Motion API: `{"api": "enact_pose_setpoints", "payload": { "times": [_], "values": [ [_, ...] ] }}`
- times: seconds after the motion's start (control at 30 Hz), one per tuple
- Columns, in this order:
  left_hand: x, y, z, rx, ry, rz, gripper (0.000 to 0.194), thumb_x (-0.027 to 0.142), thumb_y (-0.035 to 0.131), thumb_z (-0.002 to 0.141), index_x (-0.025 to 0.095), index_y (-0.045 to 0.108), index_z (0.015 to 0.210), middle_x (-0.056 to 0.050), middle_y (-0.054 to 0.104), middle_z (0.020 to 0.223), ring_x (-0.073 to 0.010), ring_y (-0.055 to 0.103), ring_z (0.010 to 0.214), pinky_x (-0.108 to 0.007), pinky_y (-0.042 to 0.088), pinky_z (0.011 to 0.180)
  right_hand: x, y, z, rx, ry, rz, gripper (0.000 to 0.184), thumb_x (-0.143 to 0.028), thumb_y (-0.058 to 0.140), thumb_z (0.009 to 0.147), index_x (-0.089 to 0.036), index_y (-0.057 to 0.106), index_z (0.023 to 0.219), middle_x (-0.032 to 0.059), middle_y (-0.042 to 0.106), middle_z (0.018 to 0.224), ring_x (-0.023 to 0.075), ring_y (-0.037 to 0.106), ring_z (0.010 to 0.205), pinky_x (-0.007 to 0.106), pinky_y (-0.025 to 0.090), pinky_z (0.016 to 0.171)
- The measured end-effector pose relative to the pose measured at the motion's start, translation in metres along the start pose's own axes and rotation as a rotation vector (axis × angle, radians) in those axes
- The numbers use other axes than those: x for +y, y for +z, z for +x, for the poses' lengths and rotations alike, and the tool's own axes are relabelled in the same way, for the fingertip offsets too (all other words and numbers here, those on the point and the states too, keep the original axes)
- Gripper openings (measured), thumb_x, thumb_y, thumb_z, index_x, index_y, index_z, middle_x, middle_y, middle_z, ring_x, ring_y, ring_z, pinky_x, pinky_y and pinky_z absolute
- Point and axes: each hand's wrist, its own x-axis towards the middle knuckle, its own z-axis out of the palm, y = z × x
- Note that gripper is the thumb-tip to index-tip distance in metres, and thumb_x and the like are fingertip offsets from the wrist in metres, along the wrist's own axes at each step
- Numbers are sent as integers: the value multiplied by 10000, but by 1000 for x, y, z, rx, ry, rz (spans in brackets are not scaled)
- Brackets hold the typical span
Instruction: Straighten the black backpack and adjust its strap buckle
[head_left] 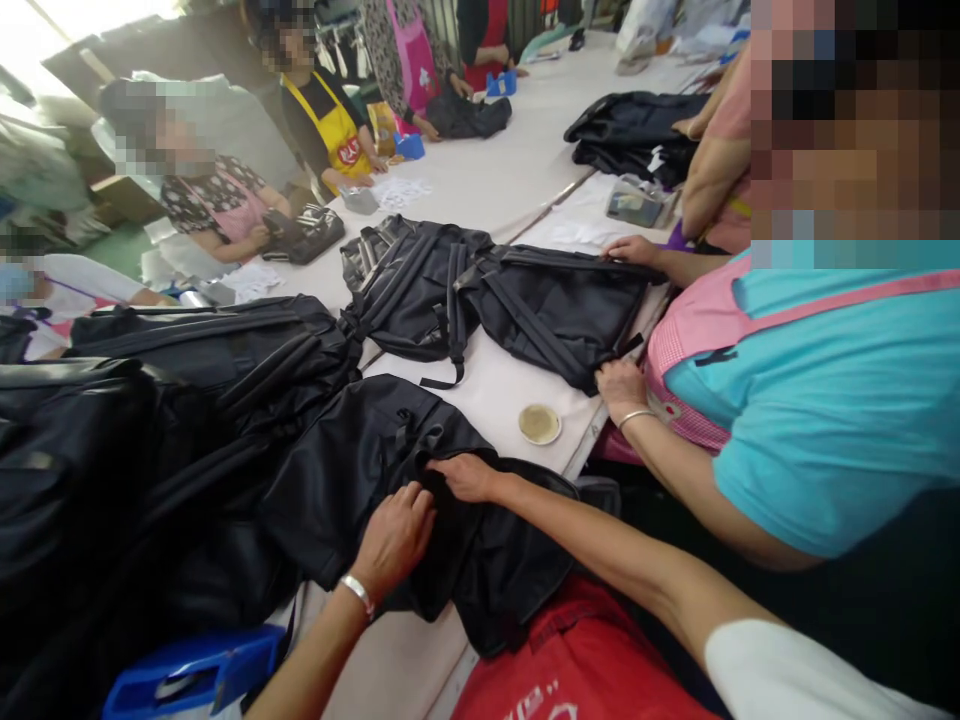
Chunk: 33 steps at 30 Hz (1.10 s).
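Black, smooth, slack fabric bag [337, 470] at 6 o'clock on pale flat tabletop [491, 390]; left hand [396, 535] curled gripping it, right hand [466, 478] pinching its edge. Strapped backpacks [536, 310] 12 o'clock, workroom beyond.

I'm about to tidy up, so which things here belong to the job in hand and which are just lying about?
Likely the job:
black bag, touched by left hand and right hand
piled black bags beside it

Seemingly lying about:
round dish
blue plastic item

Round dish [540, 424] on pale table [491, 390]; yellow apron [330, 122] beyond.
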Motion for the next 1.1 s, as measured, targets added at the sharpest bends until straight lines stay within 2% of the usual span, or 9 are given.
{"api": "enact_pose_setpoints", "payload": {
  "times": [0.13, 0.23, 0.4, 0.5, 0.67, 0.8, 0.9, 1.0, 1.1],
  "values": [
    [16, 42, -7, 404, -329, -143, 581, 408, 525, 877, 132, 341, 1354, -203, 392, 1381, -348, 431, 1280, -546, 467, 1014, -3, 6, 6, 49, -2, 114, 556, -36, 360, 815, -212, 523, 1316, 27, 603, 1321, 150, 572, 1208, 266, 454, 1032],
    [8, 50, -18, 481, -422, -244, 688, 372, 521, 881, 132, 198, 1439, -210, 308, 1444, -332, 376, 1349, -540, 472, 1046, -6, 4, -3, 20, 55, 81, 533, -71, 353, 844, -208, 509, 1334, 61, 615, 1303, 180, 577, 1206, 302, 464, 1022],
    [15, 72, -56, 123, -210, -279, 589, 303, 467, 902, 263, 264, 1454, -114, 377, 1492, -285, 373, 1372, -526, 417, 1115, -10, -24, -46, -182, 109, -50, 357, -198, 454, 853, -191, 650, 1151, 101, 725, 1035, 255, 682, 971, 329, 529, 814],
    [25, 84, -69, -123, -159, -268, 598, 131, 449, 832, 334, 397, 1392, -66, 434, 1489, -295, 436, 1330, -548, 444, 1072, -11, -55, -85, -115, 205, -59, 339, -242, 408, 893, -222, 644, 1135, 75, 717, 1058, 225, 672, 980, 321, 516, 843],
    [24, 76, -70, -190, -229, -371, 612, 82, 430, 801, 363, 463, 1344, -41, 489, 1455, -268, 471, 1318, -526, 448, 1084, -29, -89, -151, -226, 195, -182, 556, -108, 443, 749, -270, 564, 1267, 82, 633, 1245, 263, 548, 1212, 474, 421, 1047],
    [15, 82, -80, 38, -219, -367, 530, 215, 443, 889, 364, 395, 1395, -54, 435, 1500, -232, 460, 1343, -436, 476, 1090, -37, -78, -187, -440, 136, -119, 753, -192, 590, 667, -348, 439, 1389, 53, 441, 1479, 332, 320, 1413, 628, 212, 1165],
    [3, 109, -99, 328, -315, -288, 434, 267, 466, 895, 274, 500, 1327, -110, 536, 1401, -237, 541, 1267, -388, 545, 1012, -22, -61, -189, -375, 142, -202, 504, -221, 596, 707, -318, 599, 1202, 54, 544, 1388, 331, 368, 1384, 639, 178, 1172],
    [-8, 132, -121, 516, -508, -325, 321, 303, 473, 888, 198, 623, 1152, -131, 664, 1178, -242, 651, 1100, -389, 592, 935, -11, -54, -166, -351, 73, -285, 261, -158, 537, 747, -266, 657, 952, 43, 695, 1093, 283, 547, 1198, 583, 276, 1139],
    [-6, 124, -129, 548, -666, -443, 366, 338, 457, 891, 189, 602, 1192, -119, 671, 1173, -241, 653, 1097, -396, 588, 942, -24, -61, -120, -371, -26, -307, 188, -166, 529, 786, -239, 641, 917, 39, 692, 928, 231, 604, 975, 459, 450, 953]
  ]
}}
